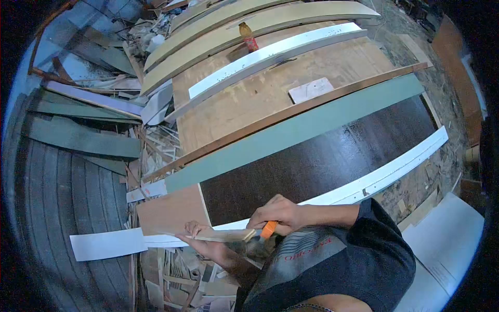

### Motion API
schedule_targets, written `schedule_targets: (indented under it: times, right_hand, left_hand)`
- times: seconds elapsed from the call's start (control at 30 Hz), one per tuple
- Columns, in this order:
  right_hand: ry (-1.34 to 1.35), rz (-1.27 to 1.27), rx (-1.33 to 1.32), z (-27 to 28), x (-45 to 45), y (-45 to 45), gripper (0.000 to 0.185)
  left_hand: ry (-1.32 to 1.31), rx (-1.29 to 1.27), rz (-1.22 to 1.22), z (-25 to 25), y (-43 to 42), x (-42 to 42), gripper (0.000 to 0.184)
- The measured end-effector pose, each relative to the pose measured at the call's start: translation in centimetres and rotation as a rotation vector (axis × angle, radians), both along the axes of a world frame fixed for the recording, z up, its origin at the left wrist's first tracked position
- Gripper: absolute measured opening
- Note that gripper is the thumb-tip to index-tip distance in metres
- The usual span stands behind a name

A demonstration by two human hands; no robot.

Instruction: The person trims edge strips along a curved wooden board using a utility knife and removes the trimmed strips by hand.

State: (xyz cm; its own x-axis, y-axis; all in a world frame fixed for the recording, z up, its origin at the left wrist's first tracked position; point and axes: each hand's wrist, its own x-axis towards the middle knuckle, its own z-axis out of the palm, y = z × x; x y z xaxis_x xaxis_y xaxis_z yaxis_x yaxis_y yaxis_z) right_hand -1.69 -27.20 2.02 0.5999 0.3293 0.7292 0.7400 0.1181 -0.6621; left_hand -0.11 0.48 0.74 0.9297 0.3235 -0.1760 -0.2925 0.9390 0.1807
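Note:
A thin, light wooden strip [223,235] runs sideways in front of my body, with its pale layered end toward the right. My left hand [205,244] is closed around its left part, fingertips curled over the top edge. At the strip's right end, my right hand [280,212] is closed on an orange tool [268,229]; my hand hides part of it, so its kind does not show. Just beyond both hands lie a dark brown glossy panel [322,156] and a plain tan board [174,213], with a white edge strip [379,177] along the near side.
A long green strip [296,130] and a brown wooden batten [291,114] cross the work surface. Farther off are a small white block [311,90], a bottle [248,36] and long curved boards [260,31]. Scrap pieces [179,281] litter the floor; a white sheet [109,244] sticks out left.

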Motion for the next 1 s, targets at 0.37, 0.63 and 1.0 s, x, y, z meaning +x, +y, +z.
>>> schedule_targets:
  times: [0.37,0.63,1.0]
  right_hand:
    - [0.377,0.138,0.175,0.6,-1.1,1.4,0.022]
    - [0.461,0.227,0.125,3.2,-1.6,-0.2,0.044]
    - [0.388,0.315,-0.24,5.6,-1.1,-1.0,0.046]
  left_hand:
    - [-0.05,-0.399,-0.197,0.2,0.1,0.1,0.04]
    - [-0.071,-0.479,-0.271,-0.3,1.9,0.1,0.027]
    - [-0.004,-0.43,-0.297,-0.5,3.0,0.3,0.035]
